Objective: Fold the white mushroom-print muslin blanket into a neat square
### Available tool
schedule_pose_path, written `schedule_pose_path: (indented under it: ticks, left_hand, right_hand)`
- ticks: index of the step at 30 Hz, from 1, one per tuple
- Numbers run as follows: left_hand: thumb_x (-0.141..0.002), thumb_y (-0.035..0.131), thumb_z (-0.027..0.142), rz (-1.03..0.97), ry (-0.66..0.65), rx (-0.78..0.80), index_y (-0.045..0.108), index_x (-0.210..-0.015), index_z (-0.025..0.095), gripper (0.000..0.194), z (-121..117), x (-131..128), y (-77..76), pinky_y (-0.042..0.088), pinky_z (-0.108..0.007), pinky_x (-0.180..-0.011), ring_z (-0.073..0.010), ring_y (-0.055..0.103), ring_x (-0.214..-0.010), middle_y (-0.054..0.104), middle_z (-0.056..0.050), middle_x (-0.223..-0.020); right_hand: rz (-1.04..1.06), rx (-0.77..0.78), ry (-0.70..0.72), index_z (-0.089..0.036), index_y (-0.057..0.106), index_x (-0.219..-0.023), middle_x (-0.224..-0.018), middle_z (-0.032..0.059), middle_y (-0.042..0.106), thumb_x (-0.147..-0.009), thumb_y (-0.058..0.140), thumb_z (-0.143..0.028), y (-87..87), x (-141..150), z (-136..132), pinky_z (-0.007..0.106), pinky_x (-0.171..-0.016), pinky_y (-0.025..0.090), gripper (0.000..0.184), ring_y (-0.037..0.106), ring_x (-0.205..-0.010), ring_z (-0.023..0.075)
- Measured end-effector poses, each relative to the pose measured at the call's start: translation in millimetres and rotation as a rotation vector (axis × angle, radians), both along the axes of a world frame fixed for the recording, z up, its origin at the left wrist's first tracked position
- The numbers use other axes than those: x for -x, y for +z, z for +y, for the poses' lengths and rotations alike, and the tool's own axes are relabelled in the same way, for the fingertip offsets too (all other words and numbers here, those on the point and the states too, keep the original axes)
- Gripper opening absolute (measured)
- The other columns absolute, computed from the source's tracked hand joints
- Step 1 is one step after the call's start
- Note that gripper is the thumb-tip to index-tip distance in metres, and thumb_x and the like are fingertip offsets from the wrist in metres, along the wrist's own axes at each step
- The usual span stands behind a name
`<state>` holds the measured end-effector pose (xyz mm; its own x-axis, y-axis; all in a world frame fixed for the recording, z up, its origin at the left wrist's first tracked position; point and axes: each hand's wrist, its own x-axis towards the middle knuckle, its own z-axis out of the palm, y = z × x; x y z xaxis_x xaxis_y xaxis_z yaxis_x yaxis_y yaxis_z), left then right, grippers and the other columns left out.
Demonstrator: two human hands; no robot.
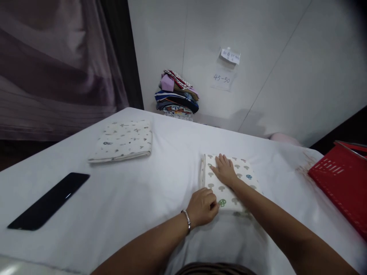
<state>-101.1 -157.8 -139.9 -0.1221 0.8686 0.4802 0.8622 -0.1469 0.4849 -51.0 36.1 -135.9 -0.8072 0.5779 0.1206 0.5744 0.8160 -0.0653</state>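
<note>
A folded white cloth with a mushroom print point(222, 188) lies on the white-covered table in front of me. My right hand point(225, 170) rests flat on its upper left part, fingers stretched out and palm down. At the near left corner of this cloth, my left hand point(203, 206) is closed, its fingers curled in against the corner. A silver bracelet point(187, 220) circles the left wrist. The right forearm hides part of the cloth's right side. Farther left lies a second folded white cloth with small grey motifs point(126, 139), apart from both hands.
A flat black glossy panel point(48, 202) lies on the left of the table point(120, 198). A red plastic basket point(344, 179) stands at the right edge. Behind the table are a pile of folded clothes point(177, 93) and a wall with paper notes point(222, 79).
</note>
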Motion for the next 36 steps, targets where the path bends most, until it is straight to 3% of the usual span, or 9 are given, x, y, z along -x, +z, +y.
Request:
schedule_pose_path:
  ticks: [6, 12, 17, 31, 36]
  left_hand:
    - [-0.075, 0.055, 0.02, 0.014, 0.001, 0.011, 0.046, -0.061, 0.019, 0.016, -1, -1, 0.0, 0.036, -0.028, -0.06, -0.0132, 0.048, -0.064, 0.053, 0.0, -0.064]
    - [-0.073, 0.057, 0.018, 0.006, 0.007, 0.013, 0.045, -0.06, 0.019, 0.017, -2, 0, 1.7, 0.036, -0.028, -0.06, -0.0133, 0.048, -0.064, 0.052, 0.001, -0.063]
    - [-0.073, 0.057, 0.018, -0.009, 0.005, 0.005, 0.046, -0.06, 0.019, 0.016, -3, 0, 1.8, 0.036, -0.029, -0.059, -0.0139, 0.048, -0.064, 0.053, 0.0, -0.064]
    - [-0.071, 0.058, 0.02, -0.025, 0.018, 0.005, 0.045, -0.06, 0.019, 0.017, -1, -2, -3.5, 0.037, -0.031, -0.058, -0.0143, 0.05, -0.062, 0.055, 0.0, -0.063]
    - [-0.07, 0.058, 0.018, -0.038, 0.009, 0.005, 0.046, -0.059, 0.019, 0.016, -2, 0, -1.2, 0.038, -0.031, -0.058, -0.0143, 0.05, -0.063, 0.055, -0.001, -0.063]
  right_hand:
    - [-0.022, 0.072, 0.133, -0.013, 0.025, -0.145, -0.152, 0.0149, 0.016, -0.092, 0.025, -0.056, -2.4, 19, -14, 0.051, -0.11, 0.012, 0.068, 0.009, -0.14, 0.028]
    - [-0.011, 0.073, 0.15, -0.012, 0.027, -0.145, -0.152, 0.0138, 0.016, -0.092, 0.026, -0.055, -0.7, 23, -25, 0.05, -0.111, 0.011, 0.068, 0.008, -0.141, 0.0278]
    - [0.016, 0.076, 0.27, -0.013, 0.03, -0.143, -0.151, 0.0141, 0.021, -0.093, 0.03, -0.051, -0.6, 23, -37, 0.052, -0.111, 0.013, 0.063, 0.011, -0.14, 0.0269]
    - [0.006, 0.039, 0.267, -0.012, 0.032, -0.143, -0.151, 0.0123, 0.021, -0.094, 0.027, -0.05, -2.1, 24, -40, 0.05, -0.111, 0.013, 0.062, 0.013, -0.14, 0.0257]
    - [-0.035, 0.151, 0.239, -0.01, 0.029, -0.144, -0.151, 0.0136, 0.018, -0.094, 0.028, -0.05, 6.6, 22, -44, 0.049, -0.112, 0.012, 0.064, 0.011, -0.141, 0.0257]
